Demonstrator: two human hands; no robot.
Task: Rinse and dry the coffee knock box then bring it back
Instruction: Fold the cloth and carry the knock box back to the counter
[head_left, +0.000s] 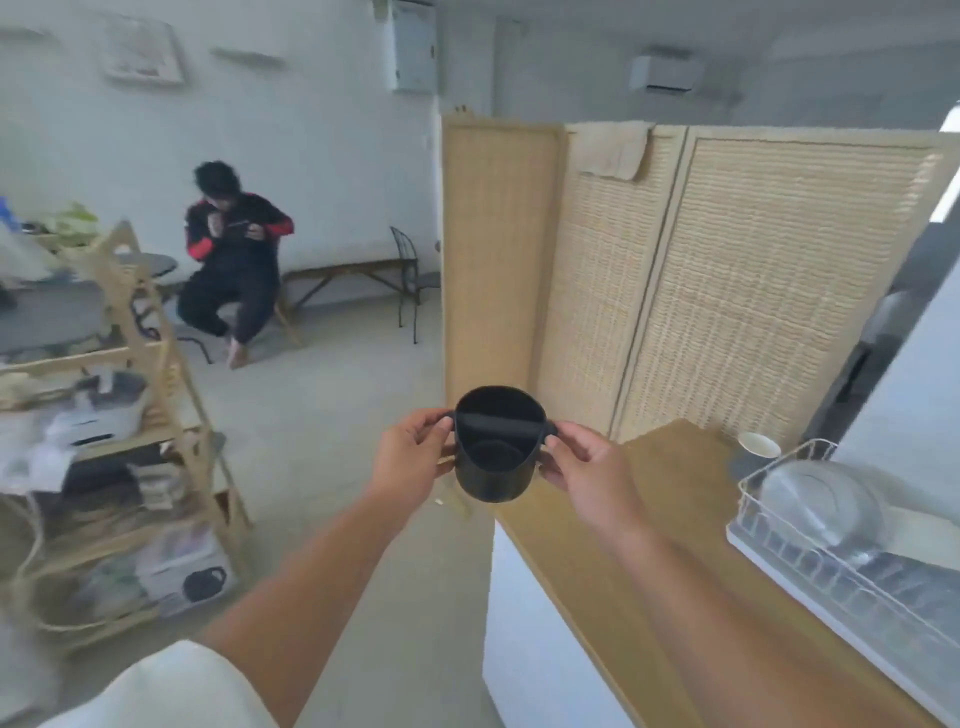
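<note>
At mid-frame, the curled fingers (435, 427) of the left hand (415, 460) grip the box (493, 462) at its 9 o'clock side, by the end of its bar (498, 422). The fingers (569, 435) of the right hand (589, 470) curl round the 3 o'clock side, thumb low on the wall. Both hands hold the box upright in the air, its mouth tipped slightly toward the camera and its inside dark. From the box, a counter (649, 525) runs off at 4 o'clock, carrying a cup (759, 446) at 3 o'clock and a rack (810, 566) farther out. A screen (727, 291) stands from 12 to 2 o'clock, with a towel (613, 151) over its top. A shelf (156, 415) stands at 9 o'clock, and a seated person (234, 270) is at 10 o'clock, well apart.
</note>
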